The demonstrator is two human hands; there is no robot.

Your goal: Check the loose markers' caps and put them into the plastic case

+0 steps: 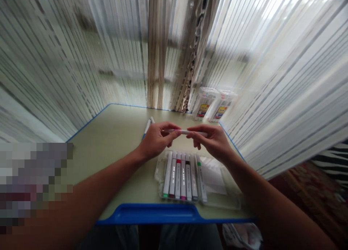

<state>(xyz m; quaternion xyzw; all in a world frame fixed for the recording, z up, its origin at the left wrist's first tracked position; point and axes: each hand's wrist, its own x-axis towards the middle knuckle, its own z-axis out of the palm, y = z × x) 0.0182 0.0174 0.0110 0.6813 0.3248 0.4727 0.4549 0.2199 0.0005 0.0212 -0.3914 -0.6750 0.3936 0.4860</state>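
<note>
Both hands hold one white marker level above the small green table. My left hand pinches its left end with thumb and fingers closed. My right hand grips the right end, fingers curled round the barrel. Below the hands lies a clear plastic case holding a row of several white markers with coloured bands. Another marker with a blue end lies on the table beyond my left hand.
Two clear packs with coloured labels stand at the table's far right corner against striped curtains. A blue tray lip runs along the near edge. A pixelated patch covers the lower left.
</note>
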